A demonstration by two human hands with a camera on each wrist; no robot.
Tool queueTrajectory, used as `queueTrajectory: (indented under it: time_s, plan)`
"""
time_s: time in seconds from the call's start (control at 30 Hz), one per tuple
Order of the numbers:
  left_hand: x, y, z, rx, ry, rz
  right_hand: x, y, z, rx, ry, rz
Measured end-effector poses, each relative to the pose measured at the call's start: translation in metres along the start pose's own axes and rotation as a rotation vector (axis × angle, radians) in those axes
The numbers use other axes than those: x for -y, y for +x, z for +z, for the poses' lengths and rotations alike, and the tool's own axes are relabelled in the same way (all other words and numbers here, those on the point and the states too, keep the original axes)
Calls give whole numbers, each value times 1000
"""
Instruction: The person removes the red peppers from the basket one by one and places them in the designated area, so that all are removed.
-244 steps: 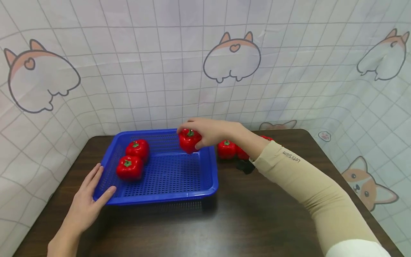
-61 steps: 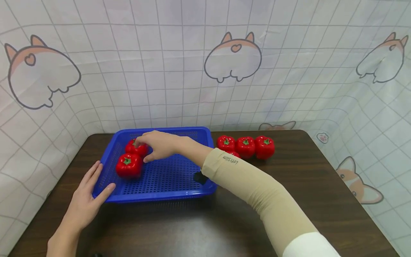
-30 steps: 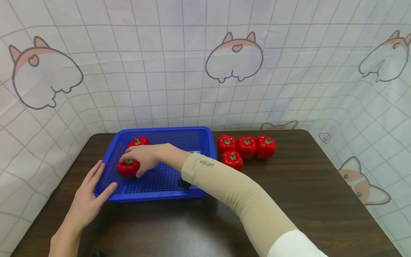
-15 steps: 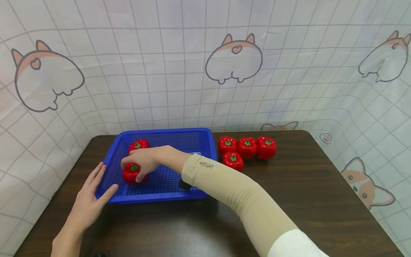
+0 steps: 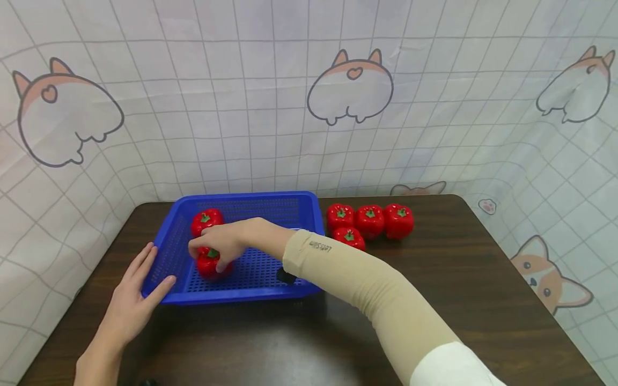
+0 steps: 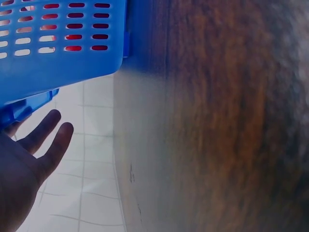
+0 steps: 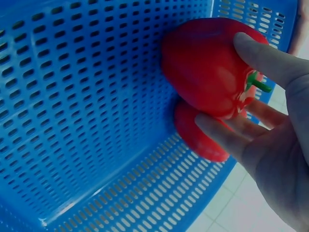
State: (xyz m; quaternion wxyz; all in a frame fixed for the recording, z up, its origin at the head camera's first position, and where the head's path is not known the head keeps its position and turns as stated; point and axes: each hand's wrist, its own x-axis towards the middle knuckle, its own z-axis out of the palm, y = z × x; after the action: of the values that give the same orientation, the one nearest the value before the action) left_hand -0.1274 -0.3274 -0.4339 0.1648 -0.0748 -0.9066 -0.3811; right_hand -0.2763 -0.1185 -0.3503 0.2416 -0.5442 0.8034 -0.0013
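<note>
Pepper (image 5: 208, 268) held inside basket (image 5: 232, 296)

Left hand (image 5: 129, 305), spread wide, rests at the basket's left rim; right hand (image 5: 224, 239) grips the pepper, just in front of a second pepper (image 5: 207, 221); four peppers (image 5: 369, 225) sit to the right.

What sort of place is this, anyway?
Probably a makeshift indoor work corner: corgi-print cloth screens the back and sides of a wood-grain table, which bears a blue plastic basket and red bell peppers.
</note>
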Motion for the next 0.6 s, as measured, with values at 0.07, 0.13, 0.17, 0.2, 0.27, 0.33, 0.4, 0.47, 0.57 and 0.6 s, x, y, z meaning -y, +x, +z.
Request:
queueTrajectory:
  time_s: [0.07, 0.13, 0.17, 0.2, 0.27, 0.33, 0.4, 0.47, 0.57, 0.6]
  plan:
    - [0, 0, 0, 1, 4, 1, -1, -3, 1, 8, -10, 2]
    - [0, 0, 0, 4, 8, -2, -2, -7, 1, 20, -13, 13]
    - [0, -1, 0, 6, 9, -3, -2, -9, 1, 24, -20, 13]
    - [0, -1, 0, 6, 9, -4, -2, -12, 1, 26, -26, 12]
    - [0, -2, -1, 7, 9, -7, -1, -16, 1, 35, -26, 17]
    - [0, -2, 0, 6, 10, -8, -1, -21, 2, 43, -30, 23]
    - [0, -2, 0, 6, 10, -6, -2, -26, 2, 49, -39, 23]
    - [0, -2, 2, 6, 11, -4, -3, -32, 3, 52, -47, 23]
    - [1, -2, 2, 5, 8, -5, -5, -41, 2, 50, -53, 17]
    - [1, -3, 2, 5, 9, -5, -6, -44, 2, 48, -55, 11]
